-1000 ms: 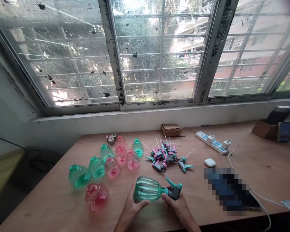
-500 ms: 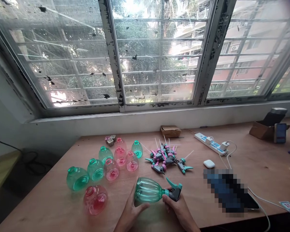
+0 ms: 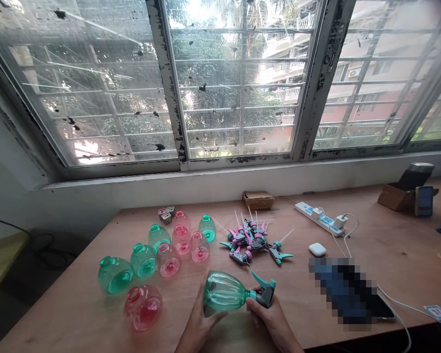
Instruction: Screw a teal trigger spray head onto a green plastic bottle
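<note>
Near the table's front edge, a clear green spray bottle (image 3: pixel 226 291) lies sideways in the air between my hands. My left hand (image 3: pixel 202 311) is wrapped round its base, thumb along the near side. At the neck, my right hand (image 3: pixel 266 314) grips the grey and teal spray head (image 3: pixel 265 290) with thumb and fingers; the trigger points up. The head sits against the bottle's mouth, but whether it is fully threaded I cannot tell. Beyond lies a pile of pink, teal and grey spray heads (image 3: pixel 248 240) with thin tubes.
To the left stand several open green bottles (image 3: pixel 115 275) and pink bottles (image 3: pixel 143 308). A cardboard box (image 3: pixel 258 200), a power strip (image 3: pixel 319 218), a white earbud case (image 3: pixel 317 249) and a blurred-out tablet (image 3: pixel 353 291) with a cable lie behind and right. A window (image 3: pixel 238 83) runs along the back.
The view has shifted slightly. Both hands keep their hold on the bottle and its spray head, with only a slight movement of the fingers.
</note>
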Motion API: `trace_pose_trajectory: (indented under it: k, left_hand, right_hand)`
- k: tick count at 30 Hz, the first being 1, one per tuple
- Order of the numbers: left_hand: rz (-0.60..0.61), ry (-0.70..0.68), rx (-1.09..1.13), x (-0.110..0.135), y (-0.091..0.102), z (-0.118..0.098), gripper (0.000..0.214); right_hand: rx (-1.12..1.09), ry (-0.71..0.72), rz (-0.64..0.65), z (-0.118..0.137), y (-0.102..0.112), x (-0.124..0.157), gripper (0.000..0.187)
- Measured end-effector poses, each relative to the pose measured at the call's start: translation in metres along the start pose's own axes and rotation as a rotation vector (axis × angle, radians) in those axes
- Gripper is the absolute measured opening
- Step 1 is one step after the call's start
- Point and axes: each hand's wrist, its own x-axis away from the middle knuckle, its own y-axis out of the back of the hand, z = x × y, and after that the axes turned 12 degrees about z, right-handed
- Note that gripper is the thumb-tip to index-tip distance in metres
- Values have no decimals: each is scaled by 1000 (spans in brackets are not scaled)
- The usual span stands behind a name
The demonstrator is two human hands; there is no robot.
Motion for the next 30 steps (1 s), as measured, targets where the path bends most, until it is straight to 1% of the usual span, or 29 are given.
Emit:
trace_pose_trajectory:
  k: [4,8,12,16,21,24,27,29,30]
  left_hand:
    - [9,-5,23,0,1,2,105]
    - [36,34,69,-1,2,-1,100]
    - [33,5,41,0,-1,-4,100]
    - [27,10,22,1,-2,-7,111]
    - [74,5,15,1,-1,-8,99]
    - [36,-2,-76,2,-2,-6,99]
    - [29,7,-101,4,-2,-4,108]
    - [31,26,-65,3,-1,-2,115]
    - [29,35,-39,2,0,-1,115]
  right_hand:
    - [8,-4,14,2,-2,1,42]
    - [-2,-1,50,4,-2,1,42]
    - [-37,12,43,3,-2,0,39]
    - [-13,10,37,2,-1,1,40]
    - [30,5,23,1,0,0,42]
    - [0,-16,-14,0,0,-1,44]
    - [-8,-14,-24,1,-2,-1,46]
    - [-7,3,-9,2,-2,-1,45]
    - [-3,5,5,3,-2,-1,45]
